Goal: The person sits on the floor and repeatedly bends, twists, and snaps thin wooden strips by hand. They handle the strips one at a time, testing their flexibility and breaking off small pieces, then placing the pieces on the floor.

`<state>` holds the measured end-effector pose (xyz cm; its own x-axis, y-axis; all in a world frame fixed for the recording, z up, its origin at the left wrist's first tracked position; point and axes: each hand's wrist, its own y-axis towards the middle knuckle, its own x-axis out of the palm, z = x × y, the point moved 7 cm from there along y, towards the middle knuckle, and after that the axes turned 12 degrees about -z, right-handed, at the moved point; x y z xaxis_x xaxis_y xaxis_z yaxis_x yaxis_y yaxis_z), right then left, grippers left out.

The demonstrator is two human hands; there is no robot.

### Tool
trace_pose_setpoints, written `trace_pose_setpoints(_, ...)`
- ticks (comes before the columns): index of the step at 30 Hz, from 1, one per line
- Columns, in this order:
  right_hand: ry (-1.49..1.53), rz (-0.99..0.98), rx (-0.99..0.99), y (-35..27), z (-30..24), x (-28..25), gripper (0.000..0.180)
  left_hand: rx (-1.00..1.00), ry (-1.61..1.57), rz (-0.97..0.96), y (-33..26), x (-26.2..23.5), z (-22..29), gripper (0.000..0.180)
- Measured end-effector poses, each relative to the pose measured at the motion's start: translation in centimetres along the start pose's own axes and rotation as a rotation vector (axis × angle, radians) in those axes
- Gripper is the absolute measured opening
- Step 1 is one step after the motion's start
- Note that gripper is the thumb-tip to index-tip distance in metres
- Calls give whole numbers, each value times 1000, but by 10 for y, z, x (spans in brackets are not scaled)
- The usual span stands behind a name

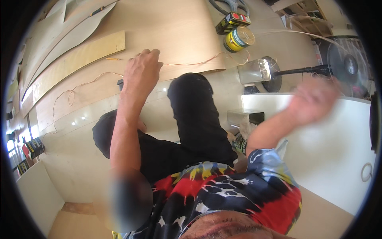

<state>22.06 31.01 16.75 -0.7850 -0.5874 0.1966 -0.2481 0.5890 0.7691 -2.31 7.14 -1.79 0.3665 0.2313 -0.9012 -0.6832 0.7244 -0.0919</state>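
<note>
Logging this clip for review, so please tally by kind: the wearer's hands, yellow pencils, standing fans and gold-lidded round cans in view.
Hands: 2 (left hand, right hand, blurred)
Yellow pencil: 1
Standing fan: 1
Gold-lidded round can: 1
Total: 5

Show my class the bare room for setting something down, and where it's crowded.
The brown sheet is bare between the yellowish board and the yellow can, beyond the left hand. Floor also lies bare between the thin wire and the lower-left white panel. Crowded: upper right, where can, dark box, silver tin and fan stand close together.
</note>
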Motion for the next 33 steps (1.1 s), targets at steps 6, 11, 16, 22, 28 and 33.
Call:
trace_pose_setpoints(6,-165,150,-1154,-11,-165,-13,19,25,21,-73,9,12,1,37)
trace_pose_setpoints(11,-224,129,-1275,-10,-164,3,17,-15,52,-149,12,23,7,41)
trace_pose_setpoints(16,-366,-505,-1123,-2,-153,30,29,-41,88,-248,16,31,11,41)
trace_pose_setpoints(22,-467,124,-1201,22,-128,-50,34,-24,43,-279,20,39,14,40)
trace_pose_setpoints(28,-748,54,-65,-7,144,-58,42,-3,42,-242,8,31,17,40)
trace_pose_setpoints(33,-1014,-586,1108,-292,342,-77,39,-5,111,-111,9,18,11,41)
